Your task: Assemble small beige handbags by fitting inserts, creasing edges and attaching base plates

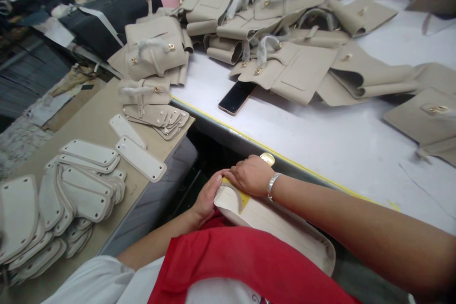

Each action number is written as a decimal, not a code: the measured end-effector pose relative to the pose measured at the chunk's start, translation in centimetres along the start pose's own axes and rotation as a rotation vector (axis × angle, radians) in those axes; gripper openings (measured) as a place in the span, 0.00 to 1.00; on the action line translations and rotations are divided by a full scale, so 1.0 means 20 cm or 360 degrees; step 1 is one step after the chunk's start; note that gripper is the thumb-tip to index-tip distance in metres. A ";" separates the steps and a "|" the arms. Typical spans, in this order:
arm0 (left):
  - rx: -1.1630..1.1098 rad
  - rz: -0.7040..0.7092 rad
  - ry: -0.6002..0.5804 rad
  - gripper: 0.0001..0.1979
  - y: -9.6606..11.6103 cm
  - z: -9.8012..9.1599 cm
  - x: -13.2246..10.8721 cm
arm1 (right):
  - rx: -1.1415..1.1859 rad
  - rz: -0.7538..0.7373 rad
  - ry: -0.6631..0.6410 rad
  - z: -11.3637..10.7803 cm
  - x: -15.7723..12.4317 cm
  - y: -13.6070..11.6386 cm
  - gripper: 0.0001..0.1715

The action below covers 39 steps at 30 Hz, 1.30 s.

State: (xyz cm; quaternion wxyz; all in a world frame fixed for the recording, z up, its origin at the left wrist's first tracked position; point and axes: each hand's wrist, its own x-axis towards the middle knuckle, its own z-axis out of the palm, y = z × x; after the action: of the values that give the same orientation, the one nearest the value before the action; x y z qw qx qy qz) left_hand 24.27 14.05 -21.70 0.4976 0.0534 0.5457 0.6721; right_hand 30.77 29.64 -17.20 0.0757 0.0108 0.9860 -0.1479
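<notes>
A beige bag piece (278, 228) lies across my lap, over a red apron (235, 251). My left hand (208, 199) is wrapped round its far left end, thumb on top. My right hand (251, 175), with a silver bracelet at the wrist, presses on the same end, its fingers curled and touching my left hand. Beneath the right hand shows a yellow piece (242, 197) against the beige material. A round gold-coloured object (267, 158) sticks out beyond the right hand; how it is held is hidden.
Beige bag parts with handles (285, 66) cover the back of the white table (342, 137). A phone (237, 97) lies near its edge. On the brown board (103, 99) at left are stacked white-faced panels (85, 190). A dark gap separates both surfaces.
</notes>
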 end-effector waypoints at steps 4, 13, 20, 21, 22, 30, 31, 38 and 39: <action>0.0054 -0.0108 -0.0256 0.20 0.04 -0.01 0.01 | 0.0004 0.0214 -0.0081 0.03 -0.09 -0.04 0.34; 0.0259 -0.0232 -0.0597 0.21 0.13 -0.10 0.05 | -0.0085 0.0667 -0.0314 0.01 -0.18 -0.17 0.36; 0.0194 -0.0347 -0.0775 0.20 0.20 -0.18 0.10 | -0.0225 0.0830 -0.0346 -0.06 -0.18 -0.24 0.36; 0.0187 -0.0362 -0.0772 0.19 0.21 -0.19 0.11 | -0.0238 0.0837 -0.0335 -0.07 -0.18 -0.25 0.35; 0.0197 -0.0373 -0.0770 0.19 0.21 -0.19 0.12 | -0.0239 0.0858 -0.0325 -0.08 -0.19 -0.26 0.35; 0.0533 -0.0344 -0.0640 0.11 0.34 -0.27 0.12 | 0.0917 0.1214 -0.0005 -0.20 -0.53 -0.36 0.25; 0.0522 -0.0405 -0.0676 0.16 0.35 -0.28 0.09 | 0.1122 0.1219 0.0082 -0.19 -0.59 -0.39 0.24; 0.0261 -0.0824 -0.0916 0.27 0.31 -0.18 -0.04 | 0.1500 0.1199 0.0279 0.00 -0.71 -0.64 0.22; 0.0218 -0.0797 -0.0900 0.26 0.29 -0.16 -0.04 | 0.1435 0.1177 0.0304 0.03 -0.71 -0.65 0.21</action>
State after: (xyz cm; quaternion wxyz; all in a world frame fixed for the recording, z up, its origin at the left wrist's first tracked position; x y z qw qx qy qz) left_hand 19.15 11.72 -18.06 0.7725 0.1350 0.4267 0.4504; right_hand 44.24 17.04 -11.80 0.0212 0.3982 0.7591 -0.5146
